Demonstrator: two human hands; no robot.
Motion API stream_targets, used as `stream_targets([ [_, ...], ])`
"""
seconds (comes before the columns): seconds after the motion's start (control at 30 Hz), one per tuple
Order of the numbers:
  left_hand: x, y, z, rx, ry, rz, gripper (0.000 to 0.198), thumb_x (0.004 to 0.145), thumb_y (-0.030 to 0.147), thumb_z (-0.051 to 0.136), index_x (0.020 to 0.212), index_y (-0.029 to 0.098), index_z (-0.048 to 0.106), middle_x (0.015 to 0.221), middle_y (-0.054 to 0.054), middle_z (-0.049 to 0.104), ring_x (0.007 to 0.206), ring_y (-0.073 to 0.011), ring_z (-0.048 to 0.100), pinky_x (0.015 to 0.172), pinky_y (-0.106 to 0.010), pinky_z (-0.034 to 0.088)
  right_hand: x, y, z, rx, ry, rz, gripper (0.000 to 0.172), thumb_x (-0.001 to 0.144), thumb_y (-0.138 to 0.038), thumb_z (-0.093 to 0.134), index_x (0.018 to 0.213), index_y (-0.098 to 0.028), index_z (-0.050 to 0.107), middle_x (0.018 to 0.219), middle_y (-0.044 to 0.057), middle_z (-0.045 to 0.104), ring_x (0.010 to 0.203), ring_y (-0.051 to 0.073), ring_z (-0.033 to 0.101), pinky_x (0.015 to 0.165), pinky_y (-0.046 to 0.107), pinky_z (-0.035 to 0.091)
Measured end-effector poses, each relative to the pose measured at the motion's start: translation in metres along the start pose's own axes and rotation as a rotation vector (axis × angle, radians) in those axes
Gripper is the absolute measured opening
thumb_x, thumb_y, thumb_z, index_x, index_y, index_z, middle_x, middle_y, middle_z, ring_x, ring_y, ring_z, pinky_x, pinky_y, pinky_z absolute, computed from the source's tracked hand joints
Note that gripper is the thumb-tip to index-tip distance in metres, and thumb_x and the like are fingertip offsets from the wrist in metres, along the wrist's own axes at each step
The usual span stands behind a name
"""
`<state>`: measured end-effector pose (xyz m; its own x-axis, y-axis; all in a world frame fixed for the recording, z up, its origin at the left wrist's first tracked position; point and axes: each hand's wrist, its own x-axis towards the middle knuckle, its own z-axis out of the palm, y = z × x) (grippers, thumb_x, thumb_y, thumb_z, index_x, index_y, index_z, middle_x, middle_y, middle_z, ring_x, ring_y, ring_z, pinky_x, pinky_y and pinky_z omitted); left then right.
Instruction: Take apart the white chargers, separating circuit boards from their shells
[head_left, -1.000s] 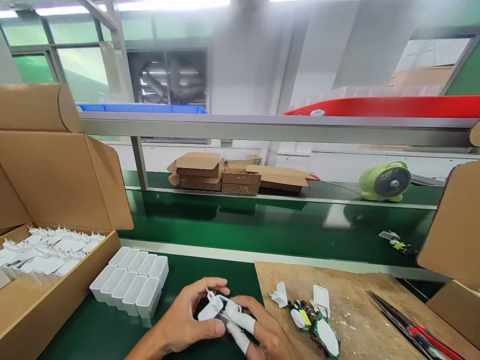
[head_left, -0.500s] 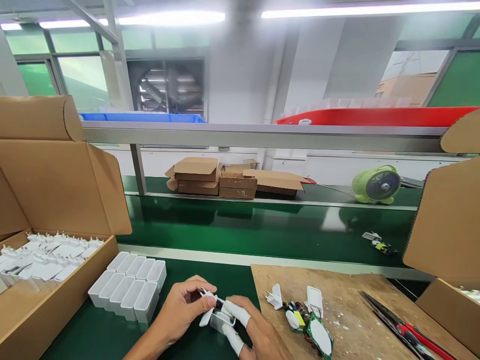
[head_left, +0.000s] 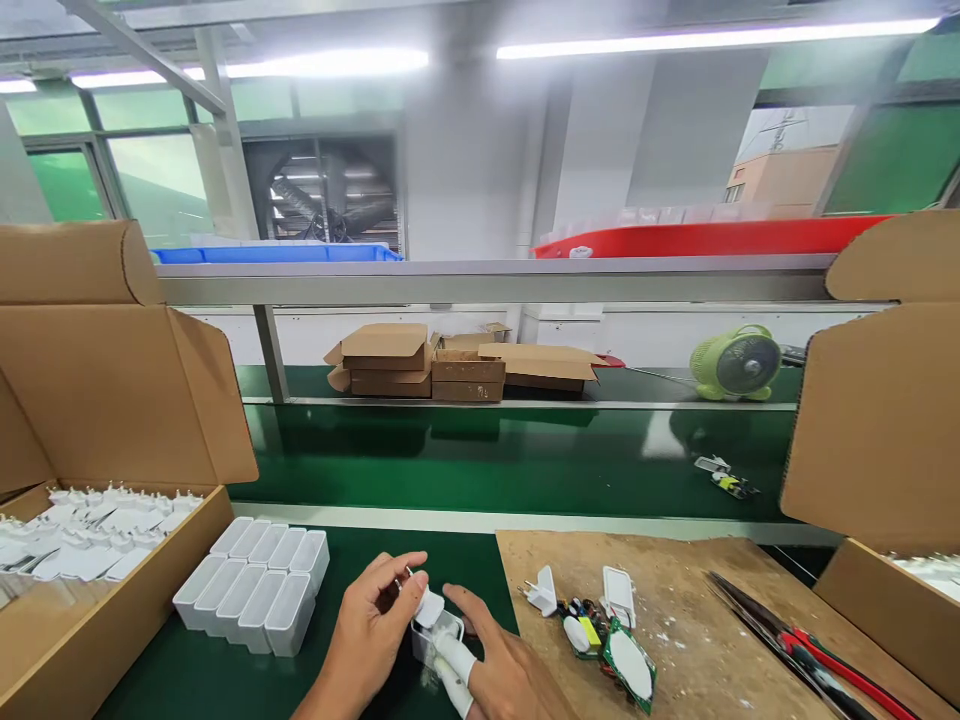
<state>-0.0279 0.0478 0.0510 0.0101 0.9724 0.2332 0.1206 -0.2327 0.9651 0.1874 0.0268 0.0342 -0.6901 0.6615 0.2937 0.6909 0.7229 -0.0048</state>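
Low in the middle of the head view, my left hand [head_left: 376,628] pinches a white plug piece [head_left: 430,608] between thumb and fingertips. The piece is tilted over the mouth of a small white plastic case [head_left: 424,645], at its left end; whether they touch I cannot tell. My right hand [head_left: 504,668], with white finger cots on two fingers, grips that case from the right. Its index finger is stretched out over the case. The inside of the case is mostly hidden by the fingers and the plug piece.
Left stand two rows of open white cases [head_left: 259,600] and a cardboard box [head_left: 214,520] of white plug parts. On a brown board [head_left: 690,650] to the right lie a loose plug [head_left: 541,592], a circuit board [head_left: 630,662] and red-handled tweezers [head_left: 795,640]. A green fan [head_left: 739,362] stands behind.
My left hand has turned the plug piece, so its white face now shows over the case's left end. My right index finger has straightened. The whole view has shifted slightly.
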Motion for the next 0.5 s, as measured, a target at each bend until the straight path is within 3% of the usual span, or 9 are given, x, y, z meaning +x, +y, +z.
stream_targets([
  [0.07,-0.003,0.003,0.008,0.102,0.048,0.081,0.053,0.096,0.064,0.064,0.119,0.02,0.083,0.083,-0.003,0.059,0.071,-0.0185,0.059,0.066,-0.031,0.05,0.002,-0.001,-0.001,-0.002,-0.063,0.01,0.065,0.058,-0.001,0.059,0.121,-0.012,0.07,0.166,0.028,0.043,0.114,0.036,0.076,0.095,0.042,0.066],
  [0.13,-0.005,0.007,0.015,0.172,0.059,0.152,0.051,0.099,0.057,0.058,0.121,0.018,0.082,0.082,-0.003,0.057,0.068,-0.0185,0.059,0.064,-0.031,0.051,0.004,-0.002,-0.003,0.016,-0.046,-0.006,0.067,0.058,0.001,0.058,0.124,-0.009,0.069,0.163,0.031,0.045,0.117,0.038,0.075,0.099,0.043,0.065],
  [0.33,-0.007,0.018,0.019,0.225,-0.024,0.194,0.053,0.105,0.056,0.049,0.122,0.017,0.081,0.079,-0.002,0.053,0.069,-0.0191,0.057,0.066,-0.032,0.05,0.005,-0.001,-0.007,0.178,0.146,-0.034,0.058,0.067,0.002,0.052,0.12,-0.012,0.069,0.138,0.025,0.065,0.114,0.033,0.075,0.095,0.039,0.066],
  [0.5,-0.008,0.024,0.015,0.196,-0.058,0.194,0.049,0.109,0.056,0.045,0.115,0.021,0.079,0.092,-0.005,0.058,0.084,-0.0219,0.062,0.078,-0.035,0.053,0.007,-0.002,-0.012,0.228,0.265,-0.077,0.062,0.08,0.001,0.05,0.139,-0.016,0.059,0.141,0.021,0.064,0.127,0.03,0.07,0.107,0.038,0.061],
])
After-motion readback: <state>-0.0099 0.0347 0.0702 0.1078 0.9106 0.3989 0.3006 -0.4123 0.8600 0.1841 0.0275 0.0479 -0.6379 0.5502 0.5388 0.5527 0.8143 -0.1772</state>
